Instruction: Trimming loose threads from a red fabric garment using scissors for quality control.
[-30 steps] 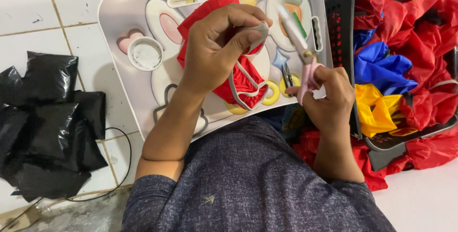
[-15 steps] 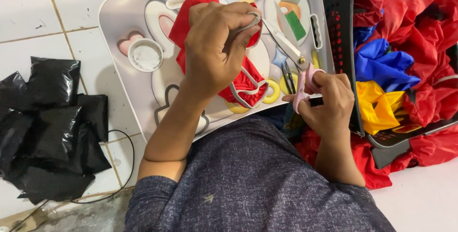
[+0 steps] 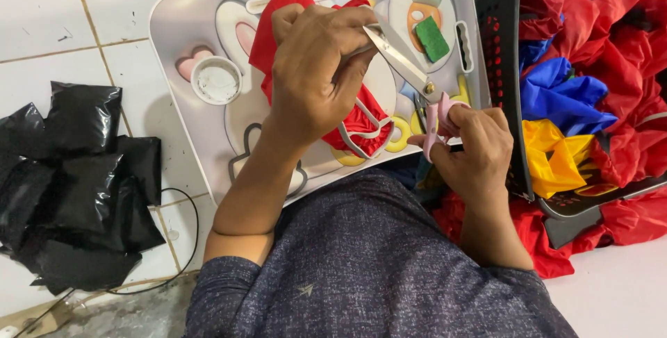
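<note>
Head view, the only view. Landmark: the white plastic lap tray with a rabbit print [image 3: 180, 46], lying across the person's lap.

Left hand [image 3: 316, 77] sits over the tray's middle, fingers curled shut, pinching a fold of the red fabric piece with white trim [image 3: 358, 122] that lies on the tray. Right hand [image 3: 476, 154], at the tray's near right corner, is closed through the handles of the pink-handled scissors [image 3: 417, 77]. The blades are slightly parted and point up-left to the pinched fold, tips touching or just beside it.

Right of the tray: black plastic basket [image 3: 504, 53] heaped with red, blue and yellow cloth. Left of the tray: pile of black plastic bags [image 3: 69, 178] on the tiled floor.

Progress, judged: trimming is under way on one piece; the heap in the basket suggests much left.
</note>
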